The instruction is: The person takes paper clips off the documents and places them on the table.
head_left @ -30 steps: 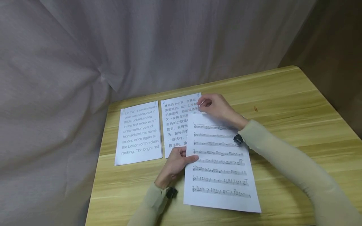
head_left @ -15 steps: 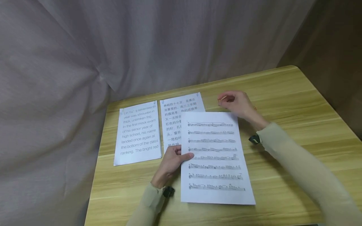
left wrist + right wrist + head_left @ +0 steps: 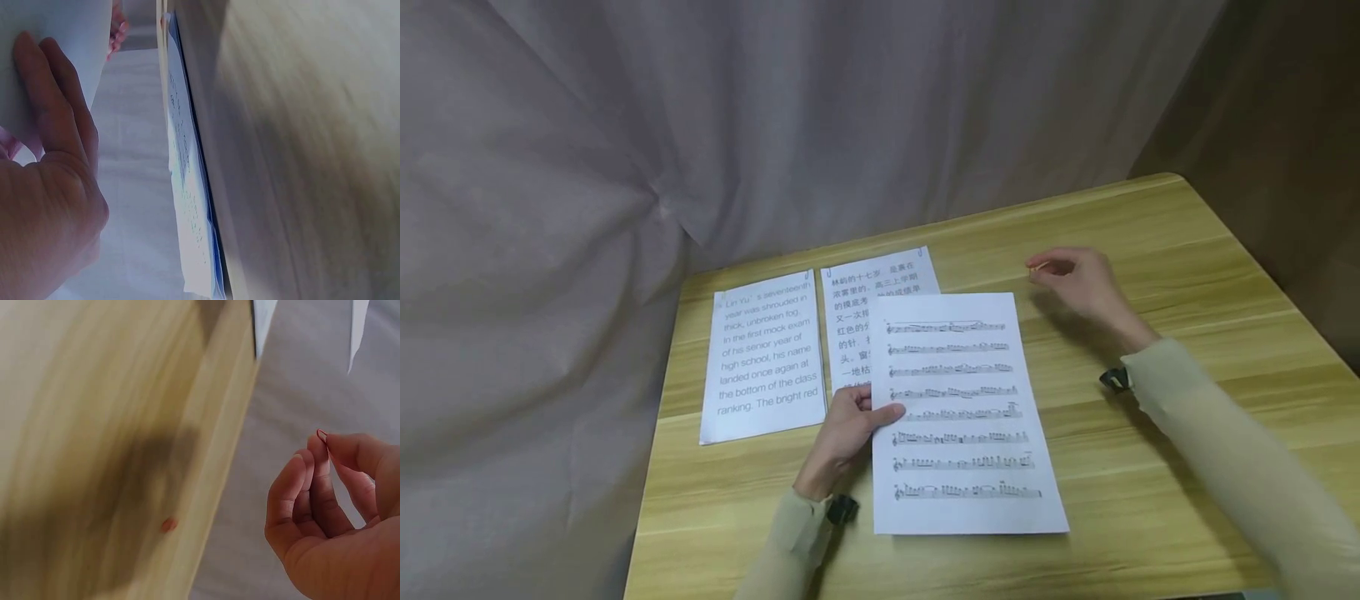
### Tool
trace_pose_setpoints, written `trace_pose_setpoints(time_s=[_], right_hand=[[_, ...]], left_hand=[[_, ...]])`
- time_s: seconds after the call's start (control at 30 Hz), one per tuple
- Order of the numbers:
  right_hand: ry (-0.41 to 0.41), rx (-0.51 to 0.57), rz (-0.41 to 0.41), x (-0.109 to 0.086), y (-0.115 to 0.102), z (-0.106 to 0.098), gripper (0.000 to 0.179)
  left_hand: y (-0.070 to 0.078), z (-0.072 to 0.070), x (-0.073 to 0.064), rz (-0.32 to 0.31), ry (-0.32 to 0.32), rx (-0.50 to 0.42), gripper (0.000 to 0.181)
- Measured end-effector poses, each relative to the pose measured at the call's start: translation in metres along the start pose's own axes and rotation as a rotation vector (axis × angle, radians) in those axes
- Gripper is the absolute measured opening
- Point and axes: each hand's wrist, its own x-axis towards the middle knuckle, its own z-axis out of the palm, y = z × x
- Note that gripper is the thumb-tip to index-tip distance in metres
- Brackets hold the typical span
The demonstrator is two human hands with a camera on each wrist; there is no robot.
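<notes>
My left hand [image 3: 847,425] pinches a sheet of printed music [image 3: 955,508] by its left edge, thumb in front and fingers behind. The left wrist view shows the paper [image 3: 56,19] raised off the table, those fingers [image 3: 53,100] against its back. Over to the right, my right hand [image 3: 1082,283] is in the air beyond the sheet's top right corner. Between its thumb and fingertip it pinches a small orange-red paper clip [image 3: 321,434]. Another reddish clip [image 3: 169,524] lies on the table below that hand; the head view does not show it.
Two clipped paper stacks lie at the table's back left: one in English [image 3: 767,358], one in Chinese [image 3: 887,283], partly covered by the music sheet. Grey curtain [image 3: 820,125] hangs behind the wooden table [image 3: 1210,333].
My right hand has moved right, away from the Chinese stack and the sheet's top, with the paper clip pinched. The left hand has brought the sheet slightly left.
</notes>
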Motion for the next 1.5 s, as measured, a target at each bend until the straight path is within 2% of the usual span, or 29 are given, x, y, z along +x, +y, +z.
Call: trace_pose_setpoints(time_s=[0.27,0.53,0.8,1.0,1.5], right_hand=[[0.016,-0.036,0.026,-0.003,0.031,-0.017,0.026],[0.031,-0.091,0.035,0.001,0.057,-0.030,0.027],[-0.012,-0.159,0.071,0.005,0.077,-0.036,0.025],[-0.028,-0.208,0.075,0.007,0.084,-0.036,0.024],[-0.073,-0.199,0.158,0.009,0.081,-0.032,0.030]], left_hand=[[0.000,-0.001,0.000,0.020,0.003,0.010,0.033],[0.000,0.000,-0.001,0.010,0.012,0.004,0.034],[-0.001,0.000,0.000,0.009,0.002,0.001,0.034],[0.000,0.000,0.000,0.002,0.002,0.005,0.034],[0.000,0.000,0.001,-0.003,0.011,-0.006,0.035]])
